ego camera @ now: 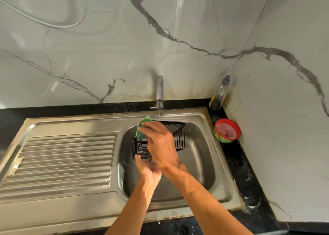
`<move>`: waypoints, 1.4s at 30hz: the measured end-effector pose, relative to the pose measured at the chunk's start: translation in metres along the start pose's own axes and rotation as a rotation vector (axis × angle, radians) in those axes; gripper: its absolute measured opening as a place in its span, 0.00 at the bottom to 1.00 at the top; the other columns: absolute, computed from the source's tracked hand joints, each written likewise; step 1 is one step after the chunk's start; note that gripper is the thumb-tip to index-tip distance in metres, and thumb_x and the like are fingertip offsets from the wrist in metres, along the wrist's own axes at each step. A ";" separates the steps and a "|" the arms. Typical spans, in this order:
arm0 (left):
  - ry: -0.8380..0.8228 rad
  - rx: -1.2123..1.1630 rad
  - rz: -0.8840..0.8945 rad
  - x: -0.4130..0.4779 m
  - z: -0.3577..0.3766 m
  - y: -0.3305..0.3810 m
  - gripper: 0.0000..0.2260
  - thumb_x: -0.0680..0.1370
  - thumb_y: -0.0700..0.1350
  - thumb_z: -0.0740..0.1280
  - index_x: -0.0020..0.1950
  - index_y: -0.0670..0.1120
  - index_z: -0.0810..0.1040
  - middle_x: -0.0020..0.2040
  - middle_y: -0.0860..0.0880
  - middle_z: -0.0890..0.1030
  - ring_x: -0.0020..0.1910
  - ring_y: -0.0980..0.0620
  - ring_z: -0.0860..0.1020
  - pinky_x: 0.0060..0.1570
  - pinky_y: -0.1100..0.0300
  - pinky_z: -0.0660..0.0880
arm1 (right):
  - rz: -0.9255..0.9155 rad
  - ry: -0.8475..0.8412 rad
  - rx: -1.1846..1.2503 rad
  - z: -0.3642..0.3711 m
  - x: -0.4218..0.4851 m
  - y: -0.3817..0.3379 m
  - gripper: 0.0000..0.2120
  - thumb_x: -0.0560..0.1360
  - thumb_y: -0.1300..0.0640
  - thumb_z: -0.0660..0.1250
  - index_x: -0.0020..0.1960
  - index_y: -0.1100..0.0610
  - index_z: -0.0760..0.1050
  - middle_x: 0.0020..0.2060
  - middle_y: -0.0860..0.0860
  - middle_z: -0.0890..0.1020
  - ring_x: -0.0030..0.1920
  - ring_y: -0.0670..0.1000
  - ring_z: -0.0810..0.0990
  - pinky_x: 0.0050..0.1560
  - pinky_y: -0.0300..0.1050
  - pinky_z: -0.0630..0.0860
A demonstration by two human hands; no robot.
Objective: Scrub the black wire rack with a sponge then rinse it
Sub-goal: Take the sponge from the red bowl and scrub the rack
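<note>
A home kitchen: steel sink (74, 165), tap (159, 92), marble wall (106, 48).

The sink (201, 163) is set into the surface (238, 165), with the drainboard (65, 156) to the left of its basin. The tap (159, 92) stands behind the basin, against the wall (124, 48). In the right rear corner stands a bottle (219, 94), with a tub (227, 130) just before it, right of the basin. The rack (179, 138) is over the basin, below the tap. The left hand (148, 169) holds its near edge. The right hand (161, 142) lies over the rack's left part and holds the sponge (141, 131) at its far left corner.
</note>
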State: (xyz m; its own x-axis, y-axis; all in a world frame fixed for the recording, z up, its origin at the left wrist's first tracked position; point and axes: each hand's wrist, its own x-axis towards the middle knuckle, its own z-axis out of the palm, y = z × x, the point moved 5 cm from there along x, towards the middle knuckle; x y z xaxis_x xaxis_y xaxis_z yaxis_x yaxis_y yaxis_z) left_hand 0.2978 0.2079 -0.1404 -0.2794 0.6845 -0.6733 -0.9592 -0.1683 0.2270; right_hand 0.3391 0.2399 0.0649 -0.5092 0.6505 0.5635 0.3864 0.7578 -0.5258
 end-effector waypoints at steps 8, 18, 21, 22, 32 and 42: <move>-0.067 -0.035 0.121 -0.008 0.016 0.000 0.23 0.76 0.64 0.66 0.60 0.48 0.74 0.45 0.52 0.84 0.41 0.56 0.84 0.36 0.62 0.82 | -0.036 -0.096 -0.026 -0.008 -0.019 0.002 0.12 0.70 0.67 0.65 0.48 0.61 0.84 0.53 0.54 0.84 0.57 0.53 0.81 0.59 0.46 0.78; -0.221 -0.106 0.092 -0.013 0.028 0.008 0.37 0.69 0.61 0.73 0.70 0.41 0.72 0.61 0.44 0.80 0.60 0.46 0.81 0.54 0.50 0.81 | -0.063 -0.147 -0.066 -0.005 -0.037 0.014 0.11 0.70 0.67 0.67 0.49 0.59 0.83 0.54 0.52 0.83 0.56 0.52 0.80 0.50 0.47 0.82; -0.060 -0.108 0.056 -0.005 0.023 0.007 0.26 0.79 0.56 0.63 0.69 0.40 0.73 0.65 0.38 0.79 0.59 0.40 0.82 0.44 0.45 0.83 | -0.035 -0.069 -0.102 -0.025 -0.032 0.033 0.12 0.73 0.65 0.63 0.50 0.60 0.83 0.53 0.53 0.83 0.54 0.52 0.81 0.46 0.46 0.83; -0.009 -0.096 0.062 -0.003 0.022 0.010 0.24 0.80 0.54 0.63 0.70 0.40 0.73 0.68 0.37 0.76 0.62 0.37 0.79 0.47 0.40 0.82 | 0.035 0.033 -0.132 -0.035 -0.027 0.048 0.11 0.72 0.68 0.65 0.49 0.60 0.84 0.51 0.53 0.84 0.53 0.53 0.81 0.46 0.45 0.83; 0.022 -0.146 0.031 0.001 0.018 0.016 0.21 0.80 0.55 0.64 0.65 0.41 0.75 0.69 0.37 0.74 0.66 0.35 0.75 0.57 0.37 0.76 | 0.069 0.002 -0.098 -0.033 -0.024 0.072 0.16 0.68 0.75 0.70 0.49 0.59 0.85 0.51 0.53 0.83 0.54 0.50 0.78 0.52 0.38 0.78; 0.040 -0.153 -0.016 0.005 0.012 0.013 0.27 0.79 0.56 0.64 0.71 0.40 0.71 0.70 0.35 0.73 0.68 0.32 0.74 0.61 0.37 0.76 | 0.062 -0.043 -0.028 -0.037 -0.032 0.068 0.18 0.70 0.77 0.69 0.52 0.58 0.84 0.52 0.52 0.81 0.55 0.49 0.77 0.58 0.31 0.72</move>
State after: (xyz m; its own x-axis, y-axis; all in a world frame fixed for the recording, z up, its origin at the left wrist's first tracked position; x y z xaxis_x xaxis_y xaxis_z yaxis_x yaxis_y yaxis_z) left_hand 0.2848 0.2172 -0.1324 -0.2630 0.6598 -0.7039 -0.9578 -0.2664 0.1082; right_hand 0.4101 0.2726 0.0346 -0.5158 0.6938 0.5025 0.4392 0.7178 -0.5403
